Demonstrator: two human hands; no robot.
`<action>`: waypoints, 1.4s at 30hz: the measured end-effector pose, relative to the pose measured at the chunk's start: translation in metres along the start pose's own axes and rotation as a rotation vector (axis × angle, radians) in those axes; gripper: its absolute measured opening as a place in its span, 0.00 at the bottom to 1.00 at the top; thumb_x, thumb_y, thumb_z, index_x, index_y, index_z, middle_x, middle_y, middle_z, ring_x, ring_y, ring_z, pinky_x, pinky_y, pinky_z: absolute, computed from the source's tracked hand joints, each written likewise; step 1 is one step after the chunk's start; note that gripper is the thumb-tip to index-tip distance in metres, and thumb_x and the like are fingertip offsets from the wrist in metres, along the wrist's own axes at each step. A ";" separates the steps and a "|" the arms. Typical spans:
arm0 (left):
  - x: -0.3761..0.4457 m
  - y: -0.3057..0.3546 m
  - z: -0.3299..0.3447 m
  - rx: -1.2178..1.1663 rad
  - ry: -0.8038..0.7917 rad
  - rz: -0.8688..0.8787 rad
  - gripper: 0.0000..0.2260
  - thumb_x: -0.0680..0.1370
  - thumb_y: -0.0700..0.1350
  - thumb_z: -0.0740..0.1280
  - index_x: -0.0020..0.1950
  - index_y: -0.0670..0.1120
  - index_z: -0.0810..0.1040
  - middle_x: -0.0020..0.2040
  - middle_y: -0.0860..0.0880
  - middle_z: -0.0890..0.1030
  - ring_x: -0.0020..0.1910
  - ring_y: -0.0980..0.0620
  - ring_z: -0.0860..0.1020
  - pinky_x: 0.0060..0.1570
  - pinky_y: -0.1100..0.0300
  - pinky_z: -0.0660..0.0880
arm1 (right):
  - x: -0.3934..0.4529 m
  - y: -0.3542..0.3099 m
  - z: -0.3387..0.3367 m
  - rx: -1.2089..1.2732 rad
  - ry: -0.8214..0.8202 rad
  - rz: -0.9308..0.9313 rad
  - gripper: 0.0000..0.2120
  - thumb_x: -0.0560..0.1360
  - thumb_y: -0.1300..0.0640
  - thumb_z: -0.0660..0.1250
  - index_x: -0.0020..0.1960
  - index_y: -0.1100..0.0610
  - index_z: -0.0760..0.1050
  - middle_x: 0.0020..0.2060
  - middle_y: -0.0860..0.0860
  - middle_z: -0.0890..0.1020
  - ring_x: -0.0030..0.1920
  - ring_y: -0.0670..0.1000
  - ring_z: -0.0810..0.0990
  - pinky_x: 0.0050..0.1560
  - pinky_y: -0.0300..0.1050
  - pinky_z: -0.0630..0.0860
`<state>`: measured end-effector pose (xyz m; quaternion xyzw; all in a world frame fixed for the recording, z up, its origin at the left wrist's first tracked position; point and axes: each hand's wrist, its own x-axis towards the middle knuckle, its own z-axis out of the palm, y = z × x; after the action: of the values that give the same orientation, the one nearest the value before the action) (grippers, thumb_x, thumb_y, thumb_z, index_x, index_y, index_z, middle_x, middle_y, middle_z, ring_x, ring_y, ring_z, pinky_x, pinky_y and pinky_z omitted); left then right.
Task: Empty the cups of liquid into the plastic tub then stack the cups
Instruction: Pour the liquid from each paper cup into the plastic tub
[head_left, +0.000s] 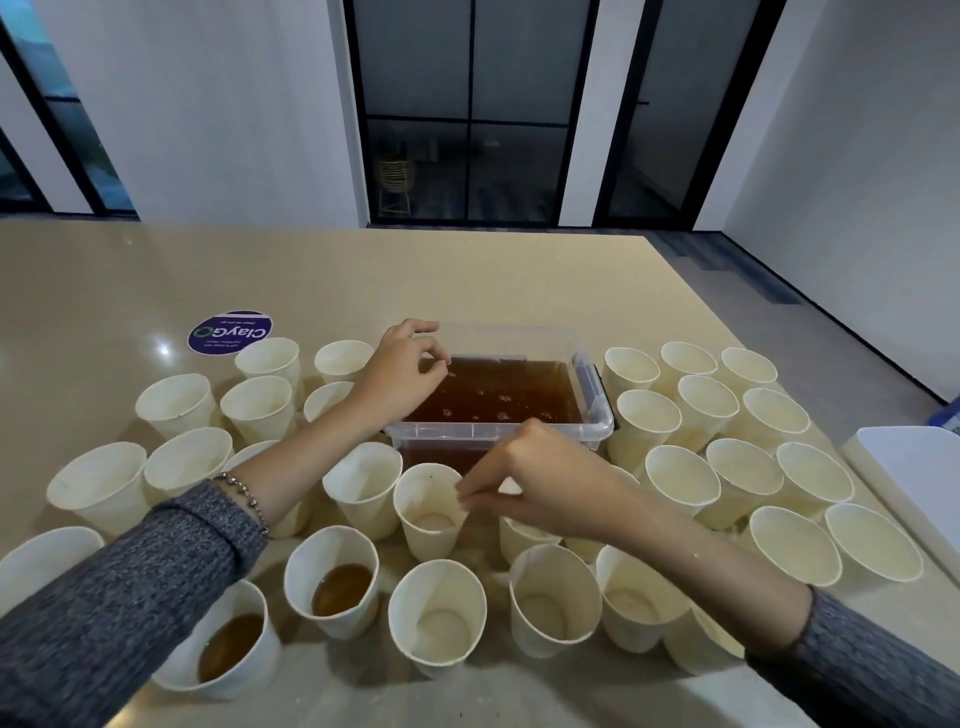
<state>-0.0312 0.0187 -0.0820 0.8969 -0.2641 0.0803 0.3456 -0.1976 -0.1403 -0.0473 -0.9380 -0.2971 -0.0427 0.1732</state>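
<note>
While many white paper cups stand upright across a beige table (519, 280), a clear plastic tub (597, 423) sits in the middle of them, its long side running left to right and its open top facing up. Brown liquid (498, 389) fills most of the tub.

The person's right hand (535, 486) reaches in just in front of the tub, thumb and fingertips (467, 501) pinching the near right rim of an empty cup (430, 512). That cup stands upright on the table, mouth up, touching the tub's front wall or just short of it; which one cannot be told.

The left hand (402, 371) hovers over the tub's left edge, fingers curled loosely together and holding nothing that can be seen. A beaded bracelet (244, 496) circles the left wrist, and both arms wear grey knit sleeves.

Near the bottom left, two cups with liquid (332, 582) stand side by side, each partly filled with brown liquid. The cups around them look empty. A round purple sticker (230, 332) lies flat on the table beyond the cups on the left.
</note>
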 end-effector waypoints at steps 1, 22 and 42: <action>0.000 0.000 0.000 0.001 -0.001 -0.001 0.06 0.77 0.42 0.66 0.46 0.48 0.83 0.67 0.50 0.73 0.69 0.50 0.67 0.66 0.60 0.60 | 0.000 0.002 -0.004 0.020 0.033 0.009 0.07 0.76 0.52 0.70 0.50 0.50 0.85 0.45 0.43 0.86 0.43 0.42 0.83 0.49 0.43 0.78; -0.060 0.036 -0.077 0.079 -0.055 0.038 0.17 0.81 0.50 0.62 0.70 0.54 0.69 0.69 0.54 0.71 0.66 0.58 0.69 0.63 0.63 0.64 | -0.016 0.094 -0.005 -0.055 0.020 0.528 0.34 0.80 0.36 0.47 0.80 0.53 0.45 0.79 0.49 0.45 0.78 0.50 0.39 0.76 0.54 0.41; -0.219 0.038 -0.081 0.547 -0.369 -0.214 0.39 0.66 0.77 0.60 0.73 0.63 0.56 0.71 0.64 0.66 0.66 0.58 0.68 0.69 0.55 0.62 | -0.015 0.091 0.004 -0.105 0.064 0.525 0.38 0.76 0.34 0.41 0.80 0.54 0.49 0.79 0.48 0.52 0.78 0.50 0.41 0.77 0.52 0.44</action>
<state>-0.2334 0.1402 -0.0714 0.9783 -0.1954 -0.0520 0.0454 -0.1580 -0.2161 -0.0808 -0.9888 -0.0353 -0.0413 0.1389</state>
